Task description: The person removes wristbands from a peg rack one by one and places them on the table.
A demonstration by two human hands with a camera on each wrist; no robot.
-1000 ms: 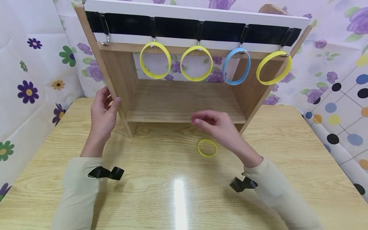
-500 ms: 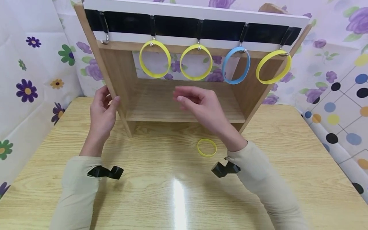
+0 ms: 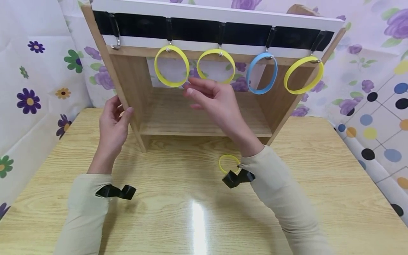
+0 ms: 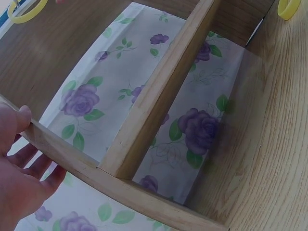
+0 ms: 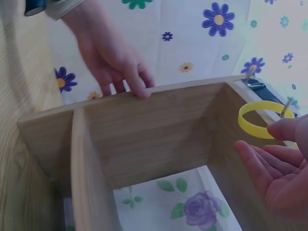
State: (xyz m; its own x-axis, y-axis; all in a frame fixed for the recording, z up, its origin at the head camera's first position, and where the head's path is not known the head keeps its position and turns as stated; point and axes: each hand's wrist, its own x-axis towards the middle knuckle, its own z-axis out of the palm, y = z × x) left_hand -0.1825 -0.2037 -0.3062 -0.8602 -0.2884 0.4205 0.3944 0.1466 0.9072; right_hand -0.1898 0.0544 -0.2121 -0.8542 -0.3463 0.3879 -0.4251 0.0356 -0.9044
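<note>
My left hand [image 3: 113, 124] holds the front edge of the left side panel of a wooden shelf unit [image 3: 127, 109], thumb on the near side and fingers on the outer side. The right hand [image 3: 217, 101] is raised before the unit's opening, fingers and thumb apart and relaxed. Its fingertips are close to the lower edge of the left yellow ring [image 3: 155, 67]; in the right wrist view the thumb overlaps that yellow ring [image 5: 250, 126]. Behind the right hand, a second yellow ring [image 3: 198, 63] hangs from its hook, lower part partly covered.
A blue ring [image 3: 248, 76] and another yellow ring [image 3: 288, 78] hang further right. The leftmost hook [image 3: 117, 43] is bare. A yellow ring [image 3: 223, 166] lies on the table [image 3: 159, 198], partly hidden by the right wrist camera [image 3: 234, 179].
My right hand has moved up and left from the shelf's lower front to the hanging rings. The second yellow ring has swung slightly left. The left hand has stayed in place.
</note>
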